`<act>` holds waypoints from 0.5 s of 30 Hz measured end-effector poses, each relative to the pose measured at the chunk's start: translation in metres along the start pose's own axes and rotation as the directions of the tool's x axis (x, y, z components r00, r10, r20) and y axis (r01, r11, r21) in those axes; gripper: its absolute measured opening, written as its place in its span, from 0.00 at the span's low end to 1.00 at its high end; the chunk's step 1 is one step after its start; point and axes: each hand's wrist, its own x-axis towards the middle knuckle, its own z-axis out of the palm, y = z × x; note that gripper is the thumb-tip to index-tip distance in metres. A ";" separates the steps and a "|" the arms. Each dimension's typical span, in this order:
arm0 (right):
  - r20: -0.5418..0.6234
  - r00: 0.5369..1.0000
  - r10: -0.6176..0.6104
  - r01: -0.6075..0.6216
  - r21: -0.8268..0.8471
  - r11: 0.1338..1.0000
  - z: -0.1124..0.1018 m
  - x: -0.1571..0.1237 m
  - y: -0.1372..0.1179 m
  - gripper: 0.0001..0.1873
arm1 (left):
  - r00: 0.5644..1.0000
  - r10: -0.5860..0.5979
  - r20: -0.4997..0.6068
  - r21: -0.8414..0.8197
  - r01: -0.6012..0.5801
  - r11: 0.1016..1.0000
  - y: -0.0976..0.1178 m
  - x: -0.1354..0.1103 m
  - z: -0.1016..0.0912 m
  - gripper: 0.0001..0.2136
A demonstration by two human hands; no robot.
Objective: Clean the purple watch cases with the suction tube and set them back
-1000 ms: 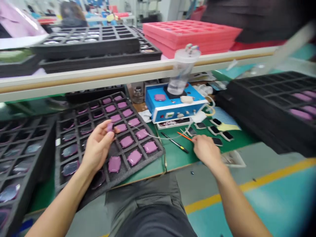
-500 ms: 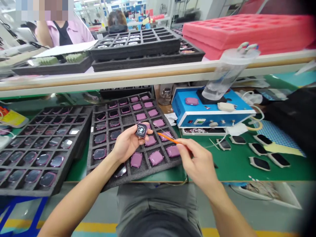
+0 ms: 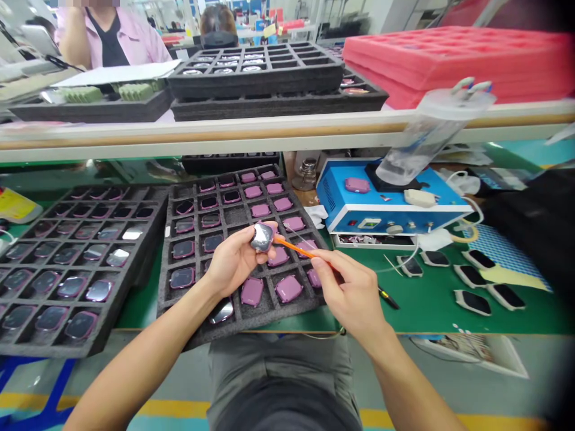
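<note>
My left hand [image 3: 236, 261] holds a small pink watch body [image 3: 262, 237] up between fingers and thumb, with its glossy face showing. My right hand [image 3: 345, 293] pinches a thin orange stick tool [image 3: 294, 247], whose tip meets the watch's edge. Below both hands lies a black foam tray [image 3: 167, 287] with rows of pink watch bodies [image 3: 252, 291] in its cells. My wrists and hands hide part of that tray.
A blue machine [image 3: 354, 209] with a clear plastic cup [image 3: 431, 143] stands to the right, above a green mat [image 3: 431, 317] with black-faced pieces [image 3: 472, 302]. Another foam tray [image 3: 81, 263] lies left. A shelf bar [image 3: 269, 134] crosses the view, with red foam trays [image 3: 453, 60] and a co-worker [image 3: 108, 36] beyond.
My right hand has come in from the mat to the watch, bringing the orange tool's tip against it. The watch has turned in my left hand, its face now catching light.
</note>
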 end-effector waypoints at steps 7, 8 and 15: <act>0.004 1.000 0.016 -0.016 0.022 1.000 0.001 -0.002 0.001 0.08 | 1.000 0.010 -0.006 0.029 -0.010 1.000 0.000 0.000 0.001 0.18; 0.007 1.000 0.021 -0.021 0.023 1.000 0.001 -0.002 0.001 0.08 | 1.000 0.008 -0.008 0.034 -0.008 0.999 0.000 0.000 0.001 0.18; 0.003 1.000 0.022 -0.022 0.020 1.000 0.001 -0.003 0.003 0.08 | 1.000 0.023 -0.012 0.062 -0.022 0.998 -0.001 0.000 0.002 0.17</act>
